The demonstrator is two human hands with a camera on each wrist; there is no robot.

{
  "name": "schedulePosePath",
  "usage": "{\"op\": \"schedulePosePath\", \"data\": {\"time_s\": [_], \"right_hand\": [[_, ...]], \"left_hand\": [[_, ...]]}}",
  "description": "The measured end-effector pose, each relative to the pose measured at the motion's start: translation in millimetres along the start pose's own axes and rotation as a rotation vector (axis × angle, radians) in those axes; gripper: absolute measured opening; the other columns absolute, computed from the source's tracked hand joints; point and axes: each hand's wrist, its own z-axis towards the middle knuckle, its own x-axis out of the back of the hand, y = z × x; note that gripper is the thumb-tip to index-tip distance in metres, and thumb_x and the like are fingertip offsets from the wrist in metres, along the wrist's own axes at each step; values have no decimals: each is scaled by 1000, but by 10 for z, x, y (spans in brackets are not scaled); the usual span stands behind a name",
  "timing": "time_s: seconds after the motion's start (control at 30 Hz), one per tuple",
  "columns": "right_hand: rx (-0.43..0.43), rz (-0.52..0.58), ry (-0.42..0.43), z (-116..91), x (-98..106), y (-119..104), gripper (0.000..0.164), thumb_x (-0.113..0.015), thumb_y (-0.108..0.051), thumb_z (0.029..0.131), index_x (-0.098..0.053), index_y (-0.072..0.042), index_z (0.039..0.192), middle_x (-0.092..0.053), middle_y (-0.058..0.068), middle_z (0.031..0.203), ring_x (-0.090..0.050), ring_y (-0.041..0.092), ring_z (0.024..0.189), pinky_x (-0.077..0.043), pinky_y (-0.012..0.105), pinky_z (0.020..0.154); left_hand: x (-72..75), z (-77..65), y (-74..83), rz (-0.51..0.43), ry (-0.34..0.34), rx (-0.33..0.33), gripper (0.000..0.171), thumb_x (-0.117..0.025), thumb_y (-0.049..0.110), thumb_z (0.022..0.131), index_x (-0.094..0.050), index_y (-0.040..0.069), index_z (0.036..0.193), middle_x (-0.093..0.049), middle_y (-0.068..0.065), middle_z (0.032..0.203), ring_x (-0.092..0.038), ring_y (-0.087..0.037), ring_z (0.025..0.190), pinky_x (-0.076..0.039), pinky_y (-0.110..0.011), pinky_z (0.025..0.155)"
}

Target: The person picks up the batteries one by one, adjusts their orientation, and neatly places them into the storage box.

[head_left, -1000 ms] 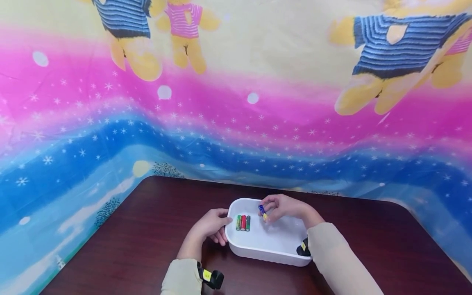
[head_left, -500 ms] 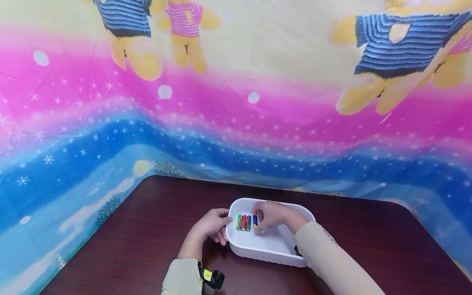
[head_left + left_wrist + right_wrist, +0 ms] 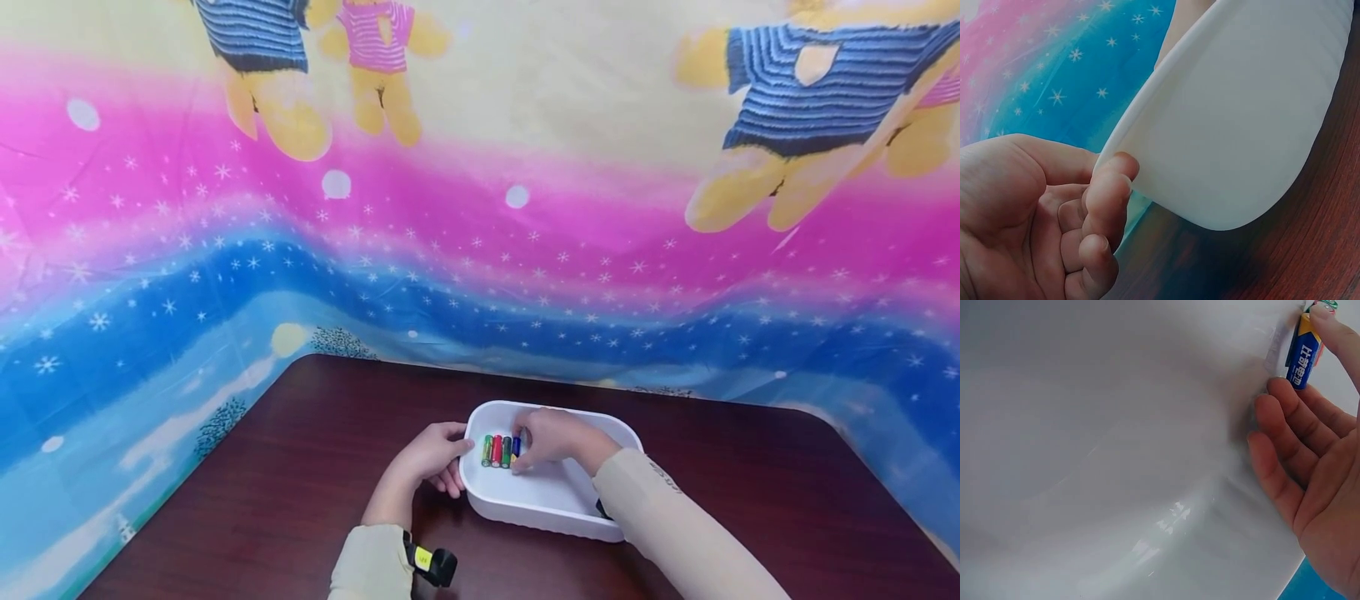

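A white plastic basin [image 3: 555,518] stands on the table, and my left hand [image 3: 431,454] pinches its left rim between thumb and fingers. In the left wrist view the fingertips [image 3: 1124,165] lie against the outer wall. Inside the basin, a green battery [image 3: 487,451], a red battery [image 3: 497,451] and a dark green battery [image 3: 506,452] lie side by side in a row. My right hand [image 3: 553,435] reaches in and pinches a blue and yellow battery [image 3: 1304,356] by its ends, right beside the dark green one.
Dark reddish-brown wood makes up the tabletop [image 3: 352,400]. A curtain [image 3: 480,250] printed with bears and snowflakes hangs behind it. Black wrist cameras are strapped on, the left camera [image 3: 435,567] showing beside the sleeve.
My right hand has brought the blue and yellow battery down and leftward, from above the basin floor to the end of the row. My left hand has stayed at the rim.
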Motion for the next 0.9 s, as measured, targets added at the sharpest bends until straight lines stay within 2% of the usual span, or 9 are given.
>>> {"op": "schedulePosePath", "data": {"time_s": [0.33, 0.63, 0.77, 0.9], "right_hand": [[-16, -18, -7, 6, 2, -21, 50, -78, -48, 67, -63, -17, 102, -52, -9, 71, -49, 10, 65, -42, 28, 63], [-44, 25, -26, 20, 5, -33, 58, -78, -49, 67, -63, -16, 112, -53, -8, 72, -49, 9, 64, -42, 27, 60], [-75, 88, -42, -38, 185, -67, 56, -76, -44, 71, -62, -16, 117, -57, -5, 70, -54, 11, 61, -45, 28, 56], [-76, 200, -34, -161, 500, -94, 44, -73, -31, 80, -61, -13, 118, -60, -2, 72, -59, 16, 64, -49, 29, 57]], "left_hand": [[10, 3, 1, -1, -11, -13, 46, -49, 19, 96, -40, -1, 136, -59, -13, 53, -57, -17, 39, -44, -24, 38], [6, 15, -2, 14, -24, -13, 45, -50, 18, 96, -41, 1, 136, -59, -13, 53, -58, -18, 40, -45, -25, 38], [10, 20, 3, 13, -30, -17, 45, -50, 18, 96, -41, 0, 136, -59, -13, 52, -58, -17, 39, -45, -25, 38], [24, 15, 2, 13, -25, -17, 45, -49, 17, 96, -40, -1, 136, -59, -13, 52, -57, -17, 39, -44, -24, 38]]}}
